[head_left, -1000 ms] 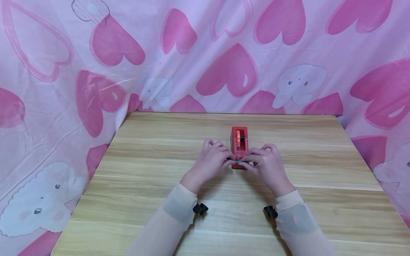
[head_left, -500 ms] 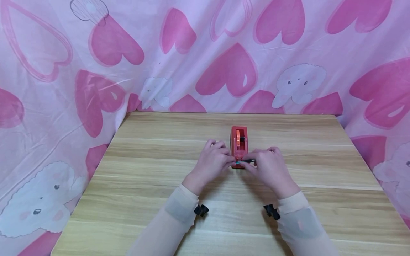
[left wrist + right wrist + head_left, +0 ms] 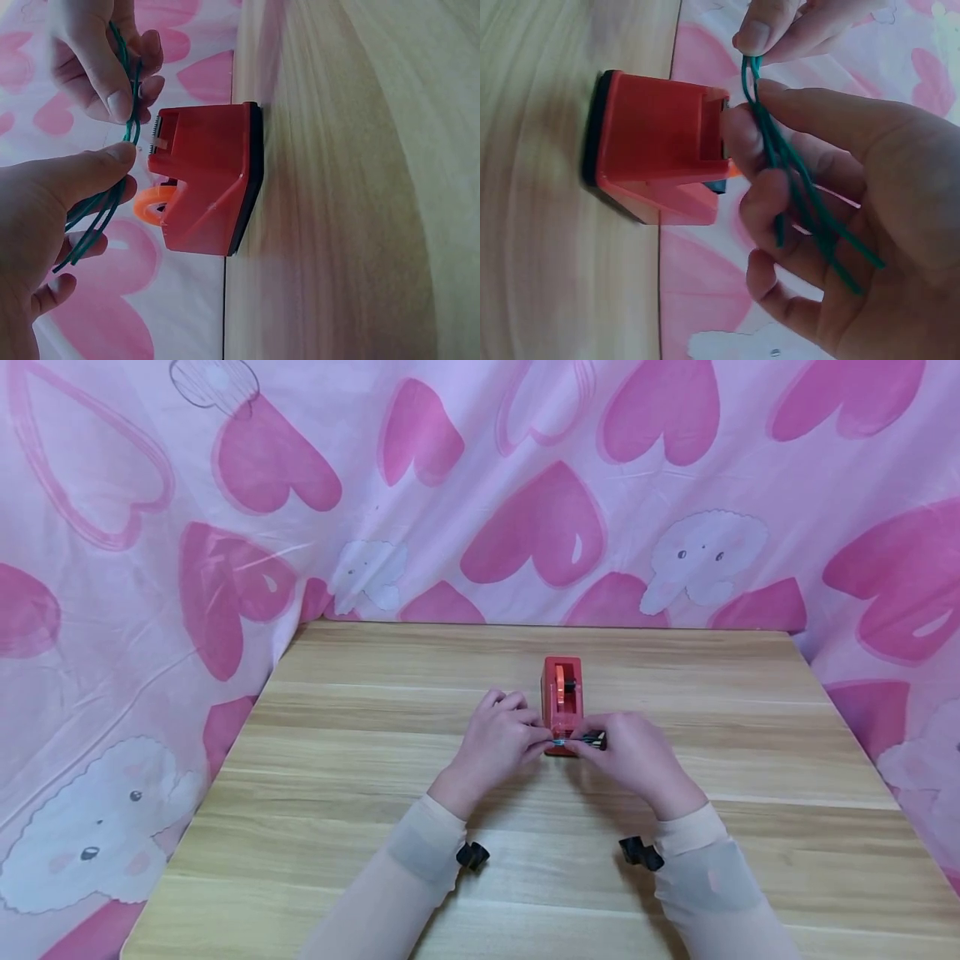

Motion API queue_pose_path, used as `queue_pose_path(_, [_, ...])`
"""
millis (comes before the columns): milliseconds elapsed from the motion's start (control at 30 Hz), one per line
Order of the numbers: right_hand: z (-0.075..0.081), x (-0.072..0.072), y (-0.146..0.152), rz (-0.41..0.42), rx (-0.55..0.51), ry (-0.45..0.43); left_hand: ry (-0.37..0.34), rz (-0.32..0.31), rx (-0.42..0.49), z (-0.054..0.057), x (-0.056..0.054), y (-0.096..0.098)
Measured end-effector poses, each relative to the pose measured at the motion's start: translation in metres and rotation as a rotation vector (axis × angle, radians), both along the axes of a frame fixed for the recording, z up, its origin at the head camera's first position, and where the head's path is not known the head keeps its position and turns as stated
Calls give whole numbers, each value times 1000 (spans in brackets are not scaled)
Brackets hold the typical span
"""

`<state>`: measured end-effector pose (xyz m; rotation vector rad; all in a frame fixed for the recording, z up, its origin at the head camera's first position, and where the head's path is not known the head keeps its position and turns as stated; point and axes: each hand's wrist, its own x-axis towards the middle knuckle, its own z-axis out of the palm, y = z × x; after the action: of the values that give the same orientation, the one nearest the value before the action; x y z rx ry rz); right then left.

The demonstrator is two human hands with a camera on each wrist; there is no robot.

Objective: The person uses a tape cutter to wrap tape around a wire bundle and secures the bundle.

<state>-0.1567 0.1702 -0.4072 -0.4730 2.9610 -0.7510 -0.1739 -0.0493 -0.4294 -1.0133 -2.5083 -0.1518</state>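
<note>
A black device sits at the inner side of the right sleeve, and wooden surface extends well beyond both arms to its slanting side edges. The left hand and right hand meet above it, with only a small gap between them; the fingers of each are pinched on a bundle of thin green cords. The bundle is held off the surface, its long axis running left to right. Loose ends trail past the left fingers on one side and into the right palm on the other. Close by, the red tape dispenser lies crosswise to the cords, pointing near to far, cutter end toward the person, orange ring behind. A shorter strip of surface separates it from the far edge, where pink heart-patterned fabric hangs.
</note>
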Motion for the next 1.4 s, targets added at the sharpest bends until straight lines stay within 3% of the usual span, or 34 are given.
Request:
queue_pose_path(200, [-7, -1, 4, -7, -99, 37, -27, 28, 48, -1, 2, 1])
queue_pose_path(467, [-14, 1, 5, 52, -152, 235, -75, 100, 87, 1, 5, 5])
queue_pose_path(800, [-17, 3, 10, 83, -133, 354, -434, 143, 272, -2, 1, 5])
queue_pose_path(1067, [-21, 1, 12, 133, -164, 443, -726, 156, 416, 5, 0, 4])
queue_pose_path(1200, [-22, 1, 12, 131, -184, 445, -812, 144, 441, 3, -1, 4])
queue_pose_path(1400, [-27, -1, 13, 141, -242, 473, -864, 109, 471, -1, -4, 3])
